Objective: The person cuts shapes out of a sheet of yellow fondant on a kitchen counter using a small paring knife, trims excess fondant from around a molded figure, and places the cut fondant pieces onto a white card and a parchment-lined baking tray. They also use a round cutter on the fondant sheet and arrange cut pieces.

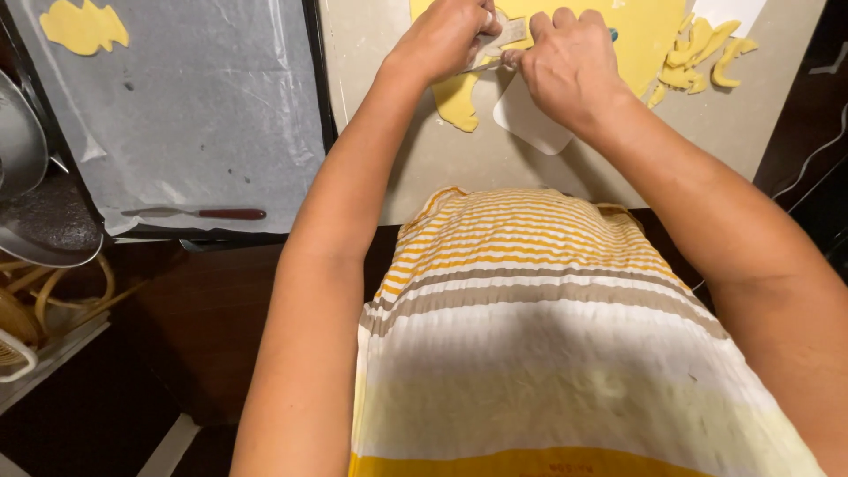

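Both my hands meet at the top of the view over a sheet of rolled yellow dough (640,31) lying on a beige mat (442,163). My left hand (446,35) and my right hand (565,66) pinch a pale cutter-like piece (511,34) between their fingers; its exact shape is hidden. A white plastic scraper (528,124) lies under my right hand. A cut-out tongue of dough (458,102) sticks out below my left hand.
Yellow dough scraps (702,57) lie piled at the mat's upper right. At left a baking tray lined with parchment (194,106) carries one cut dough shape (84,26) and a small red-handled palette knife (199,213). Metal bowls (40,221) sit at far left.
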